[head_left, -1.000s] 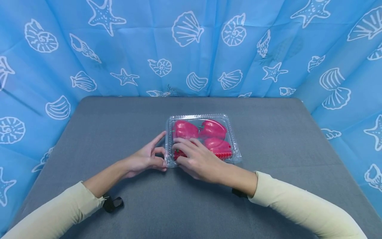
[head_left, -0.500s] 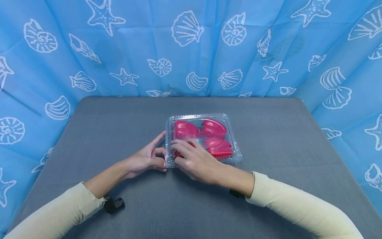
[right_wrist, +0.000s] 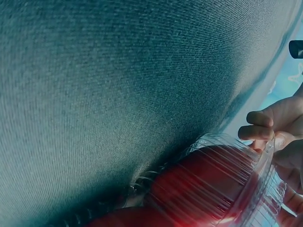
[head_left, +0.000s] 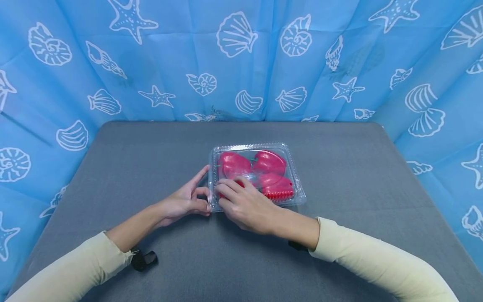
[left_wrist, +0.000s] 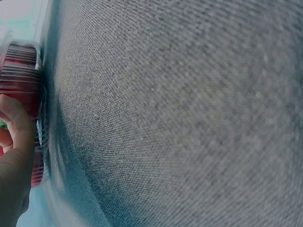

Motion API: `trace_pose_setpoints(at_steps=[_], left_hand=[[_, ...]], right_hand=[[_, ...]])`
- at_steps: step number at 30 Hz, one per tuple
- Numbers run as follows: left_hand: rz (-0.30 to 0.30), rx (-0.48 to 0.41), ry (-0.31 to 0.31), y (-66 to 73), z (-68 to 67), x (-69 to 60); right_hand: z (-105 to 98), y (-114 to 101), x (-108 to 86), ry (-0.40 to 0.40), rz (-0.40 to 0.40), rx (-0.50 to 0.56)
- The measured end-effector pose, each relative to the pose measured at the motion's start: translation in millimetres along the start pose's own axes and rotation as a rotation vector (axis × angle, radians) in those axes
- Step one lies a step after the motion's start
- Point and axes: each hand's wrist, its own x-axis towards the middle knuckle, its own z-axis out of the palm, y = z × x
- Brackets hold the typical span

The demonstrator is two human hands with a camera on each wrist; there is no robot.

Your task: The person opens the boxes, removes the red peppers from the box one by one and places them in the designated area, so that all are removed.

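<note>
Two bare hands work at the near left corner of a clear plastic container (head_left: 295, 178) that sits on a gray cloth-covered table (head_left: 151, 167), just right of the middle, as I follow from my remote post. Through the clear top I count three red peppers: one at far left (head_left: 235, 163), one at far right (head_left: 271, 162) and one at near right (head_left: 274, 184), with more red showing beside the knuckles. The left hand (head_left: 186, 200) has its fingers spread apart, one reaching straight toward the far end of the left wall, the others bent and pinching the rim at the near left corner. The right hand (head_left: 247, 205) crosses the near side, its fingers bent close together over the near left edge and gripping it; I cannot tell exactly where its thumb presses. Pale sleeves (head_left: 377, 256) cover both forearms, and a black strap (head_left: 143, 261) hangs by the left wrist. Beyond the table's far edge, I see a blue curtain (head_left: 320, 63) printed with white shells and starfish.
</note>
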Motion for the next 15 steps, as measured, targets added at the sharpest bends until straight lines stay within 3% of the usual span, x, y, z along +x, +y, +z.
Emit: trace_pose_setpoints(at_steps=[15], left_hand=[[0.023,0.021,0.023,-3.3,0.5,1.4]], right_hand=[[2.3,-0.4,0.2,0.034,0.022,0.028]])
